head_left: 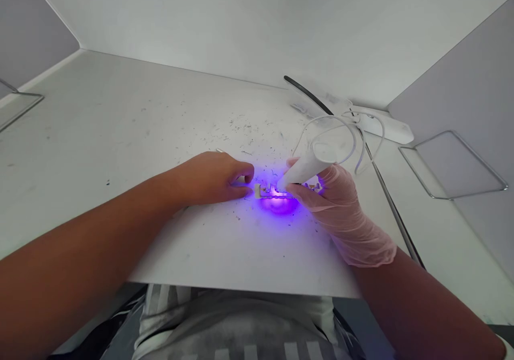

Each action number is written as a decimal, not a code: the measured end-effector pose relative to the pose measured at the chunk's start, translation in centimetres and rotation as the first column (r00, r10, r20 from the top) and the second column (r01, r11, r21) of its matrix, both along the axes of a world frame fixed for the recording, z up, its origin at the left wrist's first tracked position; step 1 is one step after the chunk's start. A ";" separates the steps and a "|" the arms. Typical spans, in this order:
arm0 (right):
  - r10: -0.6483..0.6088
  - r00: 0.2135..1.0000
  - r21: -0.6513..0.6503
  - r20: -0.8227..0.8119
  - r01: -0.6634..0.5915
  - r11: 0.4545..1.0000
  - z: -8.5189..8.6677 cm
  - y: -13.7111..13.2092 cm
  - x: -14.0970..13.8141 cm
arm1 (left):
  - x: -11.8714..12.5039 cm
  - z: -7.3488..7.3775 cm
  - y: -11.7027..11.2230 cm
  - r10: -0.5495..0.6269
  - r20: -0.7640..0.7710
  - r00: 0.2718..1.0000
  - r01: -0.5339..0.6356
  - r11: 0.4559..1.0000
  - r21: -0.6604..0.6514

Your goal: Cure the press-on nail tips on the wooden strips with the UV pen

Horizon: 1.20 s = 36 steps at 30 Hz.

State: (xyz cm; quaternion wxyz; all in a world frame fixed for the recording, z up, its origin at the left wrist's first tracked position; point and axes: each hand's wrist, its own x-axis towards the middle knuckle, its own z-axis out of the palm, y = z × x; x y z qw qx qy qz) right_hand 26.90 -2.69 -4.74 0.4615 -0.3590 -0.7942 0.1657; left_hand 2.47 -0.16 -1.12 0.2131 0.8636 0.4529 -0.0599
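My left hand (214, 177) lies bare on the white table (120, 135), its fingertips pinched on the left end of a small white part (260, 190). In a thin glove, my right hand (341, 202) grips a white pen-shaped lamp (307, 166) tilted down to the left. The lamp's tip throws a violet glow (279, 199) onto the small part and the table under it. A white cable (345, 130) loops from the lamp's upper end toward the back right.
A white power strip (385, 124) lies at the back right with a dark cable (309, 95) beside it. Wire frames stand at the right (453, 162) and far left (20, 103). Small dark specks litter the tabletop. Grey partitions close both sides.
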 end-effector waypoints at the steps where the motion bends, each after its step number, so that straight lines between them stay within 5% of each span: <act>1: 0.000 1.000 0.001 0.001 0.000 1.000 0.0 0.0 0.0 | 0.0 0.0 0.0 0.002 -0.003 1.000 -0.002 1.000 -0.001; 36: -0.020 1.000 -0.004 0.009 0.020 1.000 -0.1 0.1 0.1 | 0.0 0.0 0.0 -0.005 -0.008 1.000 0.005 1.000 0.003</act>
